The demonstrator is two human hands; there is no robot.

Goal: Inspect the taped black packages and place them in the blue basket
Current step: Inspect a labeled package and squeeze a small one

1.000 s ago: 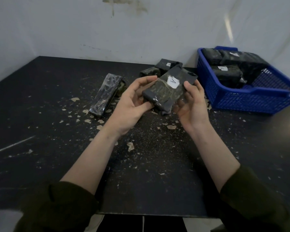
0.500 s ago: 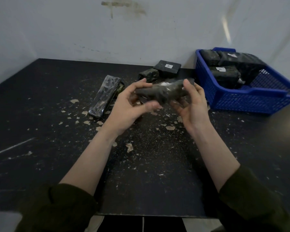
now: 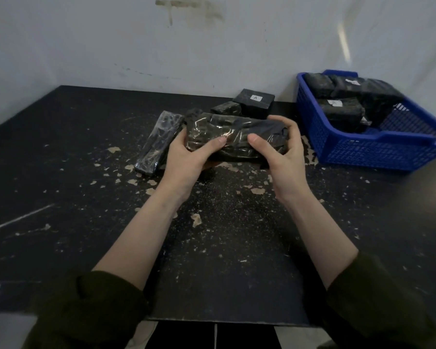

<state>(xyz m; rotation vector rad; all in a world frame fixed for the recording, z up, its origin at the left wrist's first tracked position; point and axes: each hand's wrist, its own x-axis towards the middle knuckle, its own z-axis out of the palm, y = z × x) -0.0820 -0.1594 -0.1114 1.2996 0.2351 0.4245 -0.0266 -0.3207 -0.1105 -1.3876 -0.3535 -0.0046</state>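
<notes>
A taped black package is held clear of the table between both hands. Its left end is gripped by the left hand and its right end by the right hand, with the thumbs pressed on the near face and the fingers curled behind. Only wrinkled clear tape is shown on that face.

The step is judged to be inspection. It is best done by turning the package slowly about its long axis, so that every taped seam and both ends are brought into view. Pressure should be kept light so the film is not torn, and one hand kept firm while the other is shifted.

To the right of the grip and slightly beyond it stands the blue basket. Several black packages are laid in it, two with white labels, and bare floor is seen on its far side from the grip.

Just left of the grip a long package lies flat. Beyond the grip a labelled package and a smaller package wait side by side.
</notes>
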